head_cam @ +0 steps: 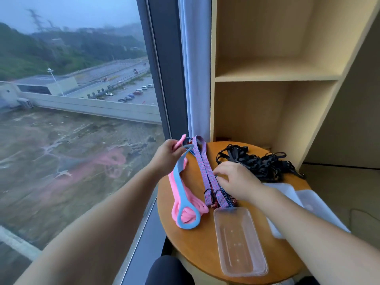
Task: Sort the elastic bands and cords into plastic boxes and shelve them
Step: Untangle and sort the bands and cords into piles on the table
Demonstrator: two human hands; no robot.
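The shelf [275,78] stands at 12 o'clock behind your round tabletop [197,243], with a clear box [240,243] at 6 and black cords [261,161] piled at 1. Your left hand [167,155] pinches the top of the pink and blue bands [181,194] at 9. Your right hand [236,179] curls its fingers round the striped bands [202,161] at 11.

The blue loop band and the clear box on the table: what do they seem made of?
Blue loop band: likely silicone or rubber, matte, smooth, bends softly. Clear box: thin transparent plastic, slightly glossy; the table shows through.
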